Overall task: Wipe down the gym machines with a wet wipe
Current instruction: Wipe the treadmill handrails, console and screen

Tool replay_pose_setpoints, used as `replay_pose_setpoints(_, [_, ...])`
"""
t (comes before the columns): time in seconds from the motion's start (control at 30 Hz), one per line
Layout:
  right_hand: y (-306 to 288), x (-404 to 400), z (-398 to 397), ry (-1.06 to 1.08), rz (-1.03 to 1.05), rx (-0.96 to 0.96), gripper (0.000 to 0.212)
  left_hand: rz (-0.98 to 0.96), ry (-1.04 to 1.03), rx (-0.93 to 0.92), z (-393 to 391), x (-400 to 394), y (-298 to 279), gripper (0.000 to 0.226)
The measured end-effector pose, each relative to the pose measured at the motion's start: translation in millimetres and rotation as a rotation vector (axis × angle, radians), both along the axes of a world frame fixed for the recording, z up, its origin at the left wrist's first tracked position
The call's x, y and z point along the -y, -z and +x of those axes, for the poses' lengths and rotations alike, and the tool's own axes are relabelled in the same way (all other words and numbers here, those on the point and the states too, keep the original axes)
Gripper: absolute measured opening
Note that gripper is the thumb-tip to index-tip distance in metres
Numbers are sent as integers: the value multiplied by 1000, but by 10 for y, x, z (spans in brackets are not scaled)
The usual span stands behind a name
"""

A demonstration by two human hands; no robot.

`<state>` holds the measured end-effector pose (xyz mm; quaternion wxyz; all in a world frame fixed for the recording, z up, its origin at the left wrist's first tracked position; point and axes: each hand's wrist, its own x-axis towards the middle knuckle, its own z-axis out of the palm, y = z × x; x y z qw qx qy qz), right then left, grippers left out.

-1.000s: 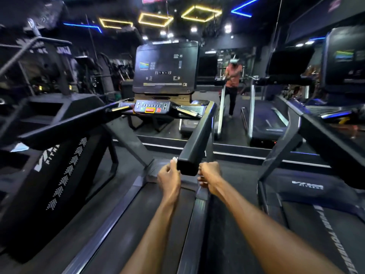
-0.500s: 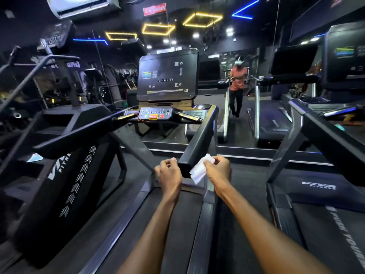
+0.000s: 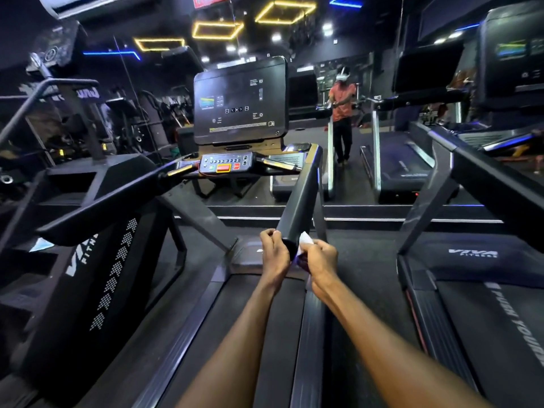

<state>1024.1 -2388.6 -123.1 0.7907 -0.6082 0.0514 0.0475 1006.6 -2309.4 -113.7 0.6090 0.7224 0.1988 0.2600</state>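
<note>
A black treadmill stands in front of me, its right handrail sloping down toward my hands. My right hand pinches a white wet wipe against the near end of that rail. My left hand is curled at the left side of the rail's end, its fingertips touching the rail. The treadmill's console screen and button panel sit at the far end. Most of the wipe is hidden behind my right hand.
The treadmill belt runs under my arms. A second treadmill stands to the right and a stair machine to the left. Ahead is a mirror wall showing a person in an orange shirt.
The wipe, out of sight a second ago, appeared in my right hand and has moved up against the rail's end. My left hand has shifted closer to the rail. The view tilted slightly.
</note>
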Motion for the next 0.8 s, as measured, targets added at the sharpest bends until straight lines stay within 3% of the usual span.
replay_pose_setpoints(0.07, [-112, -18, 25, -7, 23, 78, 13, 24, -31, 12, 37, 9, 1, 8])
replay_pose_setpoints(0.23, [-16, -65, -29, 68, -180, 189, 32, 5, -112, 32, 59, 87, 23, 11])
replay_pose_setpoints(0.33, [45, -128, -60, 108, -280, 182, 28, 86, -108, 15, 97, 53, 80, 21])
replay_pose_setpoints(0.43, [-68, -183, -59, 154, -378, 314, 17, 176, -97, -54, 194, -22, 195, 7])
replay_pose_setpoints(0.57, [184, -207, 158, 158, -435, 195, 23, 73, -164, 32, 143, 51, 35, 23])
replay_pose_setpoints(0.63, [268, -202, 171, 146, -502, 181, 23, 78, -173, 25, 107, 57, -1, 16])
replay_pose_setpoints(0.8, [-156, -172, 132, 128, -545, 427, 22, 184, -173, -91, 194, -54, -53, 15])
